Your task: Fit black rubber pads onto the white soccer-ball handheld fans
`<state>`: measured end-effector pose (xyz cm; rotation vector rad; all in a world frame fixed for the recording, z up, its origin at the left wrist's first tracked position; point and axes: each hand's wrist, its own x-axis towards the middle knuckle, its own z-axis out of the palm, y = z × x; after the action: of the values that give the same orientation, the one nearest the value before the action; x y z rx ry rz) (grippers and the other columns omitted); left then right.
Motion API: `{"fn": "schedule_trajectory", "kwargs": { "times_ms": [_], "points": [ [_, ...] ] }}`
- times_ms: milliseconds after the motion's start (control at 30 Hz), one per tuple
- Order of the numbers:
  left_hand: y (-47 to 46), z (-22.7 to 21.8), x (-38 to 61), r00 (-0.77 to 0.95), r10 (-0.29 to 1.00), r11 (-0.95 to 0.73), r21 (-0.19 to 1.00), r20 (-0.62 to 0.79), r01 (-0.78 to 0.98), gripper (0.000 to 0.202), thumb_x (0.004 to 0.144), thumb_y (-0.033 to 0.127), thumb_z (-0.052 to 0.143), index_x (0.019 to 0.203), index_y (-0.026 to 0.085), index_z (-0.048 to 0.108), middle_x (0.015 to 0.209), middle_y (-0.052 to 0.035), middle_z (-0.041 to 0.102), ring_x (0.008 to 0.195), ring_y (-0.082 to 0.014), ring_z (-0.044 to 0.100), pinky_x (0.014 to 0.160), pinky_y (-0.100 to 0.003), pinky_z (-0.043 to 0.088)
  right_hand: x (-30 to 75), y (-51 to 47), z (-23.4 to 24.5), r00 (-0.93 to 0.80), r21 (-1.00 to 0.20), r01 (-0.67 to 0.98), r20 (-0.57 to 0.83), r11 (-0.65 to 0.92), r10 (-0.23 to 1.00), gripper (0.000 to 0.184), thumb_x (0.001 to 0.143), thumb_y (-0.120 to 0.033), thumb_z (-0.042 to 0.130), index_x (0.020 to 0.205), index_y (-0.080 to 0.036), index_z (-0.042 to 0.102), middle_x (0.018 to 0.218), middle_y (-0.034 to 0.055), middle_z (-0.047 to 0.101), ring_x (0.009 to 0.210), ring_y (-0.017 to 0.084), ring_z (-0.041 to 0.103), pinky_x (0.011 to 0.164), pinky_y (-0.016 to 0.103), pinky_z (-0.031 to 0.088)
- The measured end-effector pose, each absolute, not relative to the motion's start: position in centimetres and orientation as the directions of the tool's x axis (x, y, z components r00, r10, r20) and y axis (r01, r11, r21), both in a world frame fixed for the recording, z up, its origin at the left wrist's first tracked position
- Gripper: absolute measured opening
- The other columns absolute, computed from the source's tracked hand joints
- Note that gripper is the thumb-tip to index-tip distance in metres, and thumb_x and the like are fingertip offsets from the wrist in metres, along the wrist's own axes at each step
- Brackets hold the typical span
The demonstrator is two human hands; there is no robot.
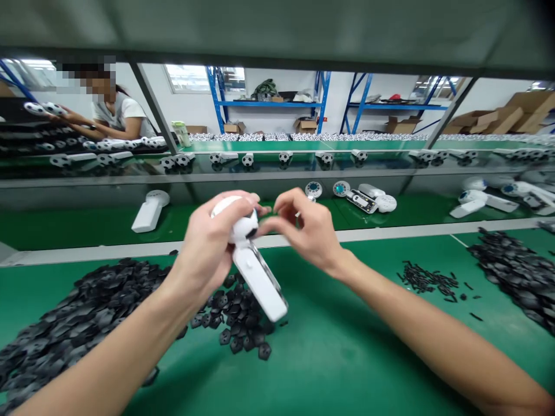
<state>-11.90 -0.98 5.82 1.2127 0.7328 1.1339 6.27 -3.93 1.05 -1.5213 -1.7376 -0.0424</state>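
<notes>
We see the left hand (pixel 208 248) gripping a white handheld device (pixel 259 280), its fingers (pixel 247 199) closed around the ball-shaped head (pixel 236 219), held above the green worktop (pixel 329 329) and a heap of black polygonal pieces (pixel 234 323). The right hand (pixel 306 231) is just beside the head, its fingers (pixel 281 205) loosely spread, holding nothing. Small black strips (pixel 427 277) lie further right.

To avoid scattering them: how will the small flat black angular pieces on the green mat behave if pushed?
The black pieces look stiff, since their corners stay crisp in the heap. Being thin, they are probably light. Their flat faces suggest sliding rather than rolling, so a push may spread them.
</notes>
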Motion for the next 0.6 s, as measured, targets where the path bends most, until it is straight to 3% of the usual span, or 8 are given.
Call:
{"fn": "schedule_trajectory", "kwargs": {
  "times_ms": [67,100,167,200,267,400,500,600],
  "points": [
    [-0.1,6.8,-12.4,0.175,0.965,-0.128,0.934,0.195,-0.334,0.019,0.072,0.024,0.087,0.081,0.016,0.072,0.093,-0.0062,0.070,0.093,-0.0206,0.071,0.069,-0.026,0.065,8.8,-1.6,0.7,0.329,-0.453,0.879,0.351,-0.149,0.877,0.048,0.112,-0.063,0.048,0.144,-0.028,0.055,0.131,0.0069,0.075,0.113,0.021,0.072,0.090,0.030,0.052],
    [0.3,7.3,-12.7,0.114,0.973,-0.144,0.919,0.198,-0.366,0.018,0.072,0.022,0.087,0.082,0.017,0.072,0.094,-0.0060,0.071,0.100,-0.0224,0.071,0.076,-0.030,0.069,10.0,-0.3,0.2,0.424,-0.436,0.855,0.278,-0.279,0.862,0.057,0.111,-0.059,0.054,0.155,-0.023,0.048,0.145,0.0150,0.069,0.126,0.028,0.068,0.097,0.036,0.053],
    [1.0,8.3,-13.3,0.038,0.985,-0.136,0.904,0.166,-0.405,0.020,0.073,0.020,0.087,0.084,0.019,0.070,0.090,-0.0041,0.071,0.102,-0.0227,0.071,0.083,-0.035,0.071,11.9,2.1,-1.0,0.541,-0.408,0.798,0.158,-0.444,0.826,0.079,0.105,-0.059,0.064,0.161,-0.006,0.042,0.152,0.0328,0.059,0.132,0.042,0.065,0.101,0.049,0.054],
    [1.1,8.7,-13.6,0.024,0.988,-0.130,0.901,0.154,-0.413,0.020,0.074,0.020,0.086,0.085,0.020,0.069,0.088,-0.0030,0.071,0.100,-0.0222,0.071,0.085,-0.037,0.071,12.5,3.2,-1.7,0.577,-0.391,0.775,0.113,-0.497,0.809,0.085,0.104,-0.060,0.065,0.162,-0.003,0.040,0.150,0.0358,0.059,0.132,0.044,0.065,0.102,0.052,0.054],
    [1.2,9.1,-13.9,0.029,0.986,-0.136,0.901,0.162,-0.411,0.020,0.076,0.022,0.085,0.085,0.022,0.068,0.085,-0.0018,0.070,0.098,-0.0215,0.071,0.087,-0.037,0.071,13.1,5.0,-2.9,0.617,-0.345,0.750,0.055,-0.565,0.785,0.079,0.105,-0.059,0.066,0.160,-0.007,0.046,0.147,0.0298,0.063,0.130,0.041,0.066,0.105,0.054,0.056],
    [1.0,9.1,-14.1,0.060,0.979,-0.156,0.901,0.197,-0.406,0.016,0.081,0.022,0.081,0.086,0.021,0.066,0.085,-0.0034,0.067,0.095,-0.0218,0.069,0.085,-0.038,0.071,13.5,6.0,-3.2,0.609,-0.208,0.777,0.006,-0.595,0.793,0.046,0.106,-0.042,0.071,0.144,-0.018,0.063,0.145,0.0137,0.064,0.125,0.029,0.068,0.105,0.052,0.060],
    [1.4,9.3,-14.5,0.035,0.975,-0.182,0.881,0.219,-0.437,0.013,0.085,0.015,0.075,0.088,0.019,0.063,0.086,-0.0049,0.066,0.093,-0.0219,0.069,0.088,-0.045,0.070,14.4,4.0,-2.1,0.542,-0.080,0.835,-0.050,-0.545,0.839,0.050,0.105,-0.036,0.071,0.151,-0.018,0.059,0.142,0.0152,0.067,0.122,0.030,0.070,0.102,0.050,0.061],
    [1.9,9.9,-15.6,-0.007,0.955,-0.265,0.845,0.296,-0.464,0.012,0.087,0.013,0.072,0.089,0.017,0.060,0.088,-0.0045,0.064,0.091,-0.0203,0.069,0.091,-0.047,0.069,15.1,-0.5,-1.1,0.465,0.047,0.885,-0.111,-0.463,0.878,0.067,0.096,-0.021,0.071,0.160,-0.018,0.054,0.134,0.0215,0.074,0.114,0.039,0.075,0.088,0.045,0.061]
  ]
}}
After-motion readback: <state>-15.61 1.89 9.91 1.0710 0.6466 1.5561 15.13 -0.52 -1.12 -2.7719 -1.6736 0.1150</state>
